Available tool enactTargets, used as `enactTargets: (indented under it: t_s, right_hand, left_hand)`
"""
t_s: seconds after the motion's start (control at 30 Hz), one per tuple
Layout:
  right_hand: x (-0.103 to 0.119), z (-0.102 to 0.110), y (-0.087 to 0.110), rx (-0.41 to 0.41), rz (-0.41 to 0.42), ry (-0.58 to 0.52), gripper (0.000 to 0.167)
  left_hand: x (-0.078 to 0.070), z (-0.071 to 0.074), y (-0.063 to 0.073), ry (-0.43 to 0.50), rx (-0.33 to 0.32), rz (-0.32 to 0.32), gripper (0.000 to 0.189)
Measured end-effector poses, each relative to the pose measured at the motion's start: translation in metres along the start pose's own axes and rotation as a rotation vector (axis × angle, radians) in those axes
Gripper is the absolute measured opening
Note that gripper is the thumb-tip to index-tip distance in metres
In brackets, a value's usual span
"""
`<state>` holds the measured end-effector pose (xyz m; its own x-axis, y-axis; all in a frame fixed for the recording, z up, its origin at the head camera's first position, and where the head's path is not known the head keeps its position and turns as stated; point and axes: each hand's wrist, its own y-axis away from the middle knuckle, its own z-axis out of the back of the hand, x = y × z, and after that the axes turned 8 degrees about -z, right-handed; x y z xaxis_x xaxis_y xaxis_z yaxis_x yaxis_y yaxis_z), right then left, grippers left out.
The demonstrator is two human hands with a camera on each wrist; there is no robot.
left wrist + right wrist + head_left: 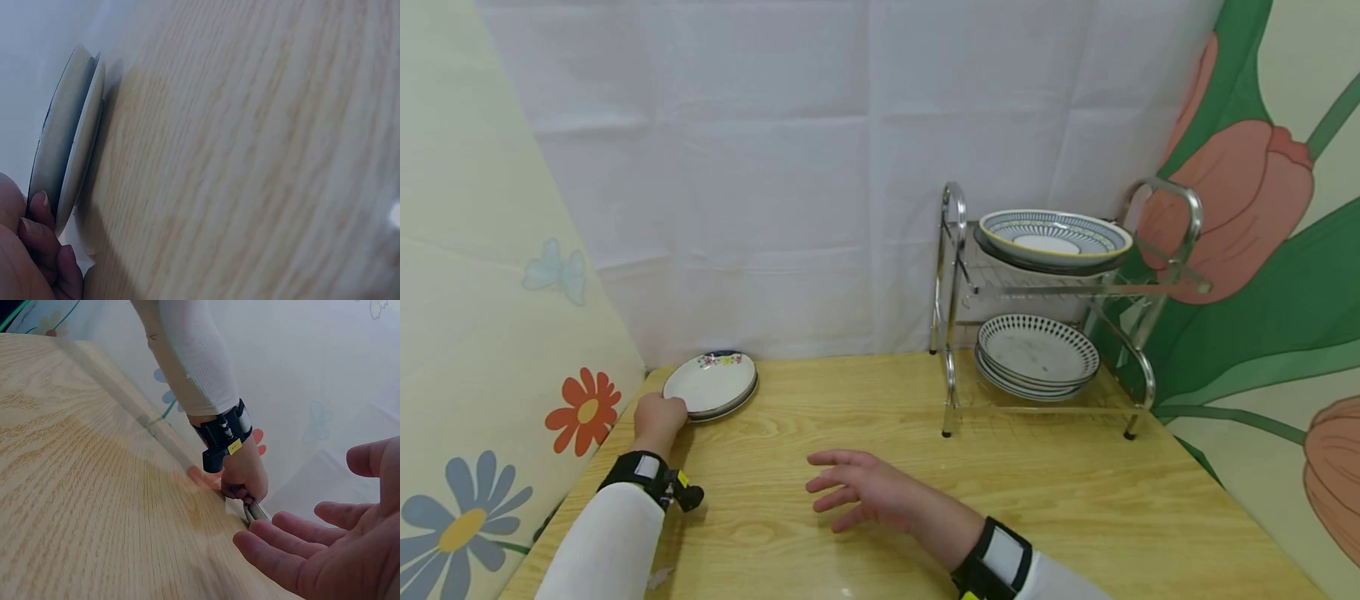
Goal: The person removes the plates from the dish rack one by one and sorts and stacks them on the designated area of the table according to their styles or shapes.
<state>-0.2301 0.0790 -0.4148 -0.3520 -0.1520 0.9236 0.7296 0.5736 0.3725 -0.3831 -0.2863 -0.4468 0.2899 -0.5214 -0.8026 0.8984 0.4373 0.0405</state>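
At the table's far left lie two stacked plates; the upper plate (pixel 709 383) is white with a floral patch and dark band at its far rim. My left hand (pixel 659 419) pinches this upper plate at its near-left edge, thumb above and curled fingers under the rim. In the left wrist view a narrow gap shows between the upper plate (pixel 59 131) and the lower plate (pixel 84 147), with fingertips at the near end of that gap. My right hand (pixel 874 492) hovers over the middle of the table, fingers spread and holding nothing.
A two-tier chrome dish rack (pixel 951 333) stands at the back right. Its upper shelf bears a blue-patterned dish (pixel 1052 237) on a dark one; below lies a stack of dotted-rim plates (pixel 1037 354). White cloth (pixel 775 167) hangs behind the wooden table (pixel 820 400).
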Motion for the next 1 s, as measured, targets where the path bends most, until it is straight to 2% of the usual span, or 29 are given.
enactTargets:
  t_s: [0.23, 0.47, 0.63, 0.8, 1.0]
  right_hand:
    - [-0.001, -0.002, 0.000, 0.017, -0.006, 0.004, 0.054]
    - [-0.004, -0.002, -0.002, 0.034, -0.018, 0.003, 0.050]
    - [-0.005, -0.002, -0.003, 0.034, -0.020, 0.015, 0.048]
    - [-0.002, -0.003, -0.002, 0.014, -0.002, 0.033, 0.047]
    - [0.004, 0.000, 0.001, -0.009, 0.033, 0.057, 0.047]
  left_hand:
    - [-0.006, 0.006, 0.005, -0.022, 0.023, 0.019, 0.051]
    - [-0.001, 0.010, 0.007, -0.056, 0.059, 0.016, 0.057]
    - [0.003, 0.017, 0.007, -0.086, 0.032, 0.001, 0.064]
    - [-0.002, 0.021, 0.011, -0.030, -0.043, -0.016, 0.062]
    - [-0.028, 0.012, 0.029, 0.119, -0.072, -0.139, 0.056]
